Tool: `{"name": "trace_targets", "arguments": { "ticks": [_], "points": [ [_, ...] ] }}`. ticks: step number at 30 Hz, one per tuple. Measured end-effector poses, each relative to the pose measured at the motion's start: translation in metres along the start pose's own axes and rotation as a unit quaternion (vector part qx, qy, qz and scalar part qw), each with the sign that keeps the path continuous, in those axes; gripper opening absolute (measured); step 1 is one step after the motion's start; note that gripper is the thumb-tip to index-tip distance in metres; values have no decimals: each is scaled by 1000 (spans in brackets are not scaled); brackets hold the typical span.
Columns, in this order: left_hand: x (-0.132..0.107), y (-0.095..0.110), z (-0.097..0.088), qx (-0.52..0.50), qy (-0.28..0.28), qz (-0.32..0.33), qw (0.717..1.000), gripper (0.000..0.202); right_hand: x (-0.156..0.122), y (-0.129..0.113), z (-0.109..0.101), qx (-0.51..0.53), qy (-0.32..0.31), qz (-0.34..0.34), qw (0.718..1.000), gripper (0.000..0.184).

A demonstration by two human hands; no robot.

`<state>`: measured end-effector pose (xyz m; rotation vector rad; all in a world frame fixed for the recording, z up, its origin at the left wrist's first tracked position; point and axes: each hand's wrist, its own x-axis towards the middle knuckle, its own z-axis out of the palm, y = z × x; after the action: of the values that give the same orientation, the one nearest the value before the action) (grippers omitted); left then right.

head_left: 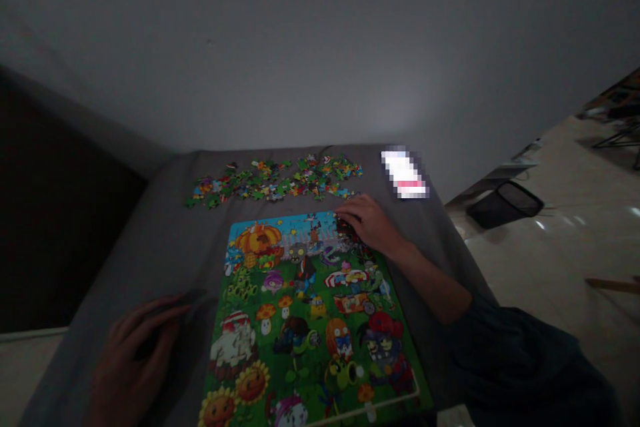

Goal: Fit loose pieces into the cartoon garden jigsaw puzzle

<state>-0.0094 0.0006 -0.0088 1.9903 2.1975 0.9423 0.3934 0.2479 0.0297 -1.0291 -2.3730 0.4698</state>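
A nearly filled jigsaw puzzle with bright cartoon plants and zombies lies in a white-edged frame on grey cloth. My right hand rests with curled fingers on the puzzle's far right part, where dark pieces lie loosely. I cannot tell whether those fingers hold a piece. My left hand lies dimly lit on the cloth at the near left, beside the puzzle, holding nothing visible. Several loose puzzle pieces form a long heap beyond the puzzle.
A bright, blurred rectangular object lies on the cloth at the far right corner. A wall rises behind the cloth. To the right, a black mesh object stands on a pale floor. Darkness fills the left side.
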Motion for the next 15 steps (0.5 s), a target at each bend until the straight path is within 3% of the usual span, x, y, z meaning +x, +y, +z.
{"name": "trace_targets", "arguments": {
  "ticks": [6,15],
  "points": [
    [4,13,-6,-9,0,-28,1000,35,-14,-15,-4,-72,-48,-43,995,30],
    [3,12,-7,-8,-22,-30,999,37,-18,-18,-3,-144,-79,-58,985,28]
  ]
}}
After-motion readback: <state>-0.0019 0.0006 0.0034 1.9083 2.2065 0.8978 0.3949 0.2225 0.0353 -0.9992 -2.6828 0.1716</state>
